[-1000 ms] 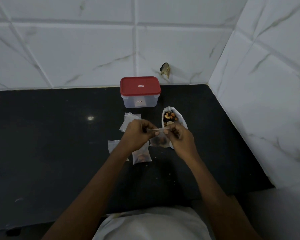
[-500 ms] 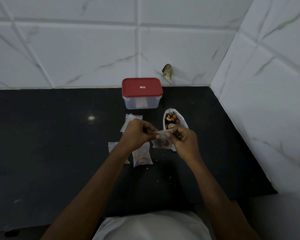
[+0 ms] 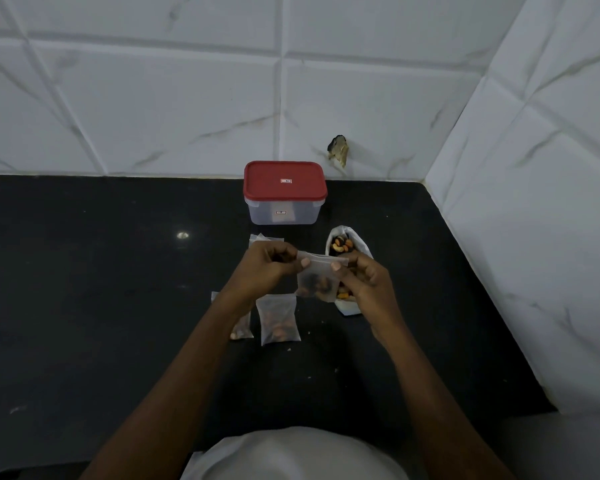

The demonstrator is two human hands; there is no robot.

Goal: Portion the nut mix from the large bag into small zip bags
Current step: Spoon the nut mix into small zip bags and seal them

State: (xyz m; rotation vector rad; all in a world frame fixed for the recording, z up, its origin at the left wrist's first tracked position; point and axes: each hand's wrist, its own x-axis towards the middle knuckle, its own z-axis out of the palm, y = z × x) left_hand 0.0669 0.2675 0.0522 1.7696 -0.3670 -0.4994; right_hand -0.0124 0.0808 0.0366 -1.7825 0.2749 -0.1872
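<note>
Translucent plastic hangs between our two hands: the small zip bag (image 3: 316,282) carries a dark clump of nuts in its lower half. We pinch its top strip at both ends, with the left hand (image 3: 267,268) at the left corner and the right hand (image 3: 364,282) at the right corner. The fingers of both hands are curled, and each thumb presses on the strip.

Just behind the grip, partly hidden by our right hand, the large bag (image 3: 347,241) lies open on the black counter (image 3: 101,289), with nut mix (image 3: 340,244) showing in its mouth. Below the grip and toward us, a filled bag (image 3: 278,318) lies flat. A second filled bag (image 3: 241,330) lies beside it, half covered by our left forearm. Beyond our left hand, a few empty bags (image 3: 262,238) peek out. Farther back stands a clear container (image 3: 284,213) with a red lid (image 3: 284,180), close to the tiled wall (image 3: 153,98).
</note>
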